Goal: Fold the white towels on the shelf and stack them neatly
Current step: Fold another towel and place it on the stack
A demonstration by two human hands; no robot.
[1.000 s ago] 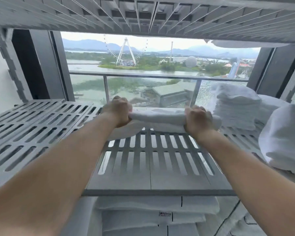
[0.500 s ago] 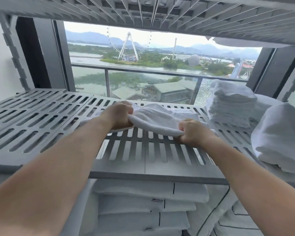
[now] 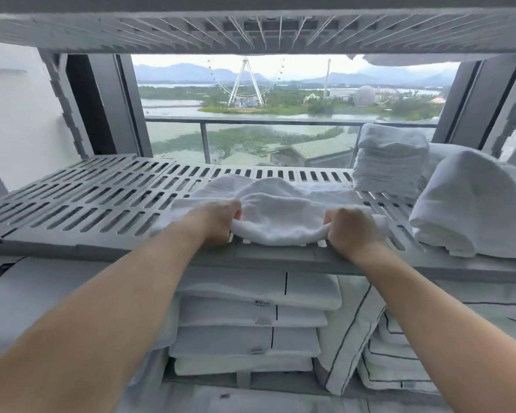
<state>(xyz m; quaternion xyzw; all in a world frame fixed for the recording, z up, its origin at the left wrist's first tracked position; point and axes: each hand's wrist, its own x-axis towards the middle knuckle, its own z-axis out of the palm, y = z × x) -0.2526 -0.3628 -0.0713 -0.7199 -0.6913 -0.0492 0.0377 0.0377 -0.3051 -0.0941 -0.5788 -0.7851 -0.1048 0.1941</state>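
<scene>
Person faces a grey slatted shelf (image 3: 87, 210), both arms reaching in. On it, near the front edge and centre-right, lies the white towel (image 3: 280, 213): far part spread flat toward the back, near part bunched into a soft roll. At the roll's left end the left hand (image 3: 219, 219) has its fingers curled round the cloth; at the right end the right hand (image 3: 350, 231) clenches the cloth the same way, knuckles up. Hands are well apart, probably to pull the folded edge taut and straight between them, though the middle droops a bit toward the slats. Holding the ends rather than the middle likely lets both corners travel together when the edge gets laid over. Judged step: mid-fold on this towel, fold not yet flattened. A stack of folded towels (image 3: 390, 162) sits at the back right of the same shelf, near the towel but apart from it; likely the destination, kept aside so the centre serves as work surface. A larger white bundle (image 3: 465, 204) sits further right toward the front, loosely rolled or unfolded, can't tell which. Folded linens (image 3: 251, 308) are piled on the level below, not part of this step. Possible risk: the slats snag the loose layer.
</scene>
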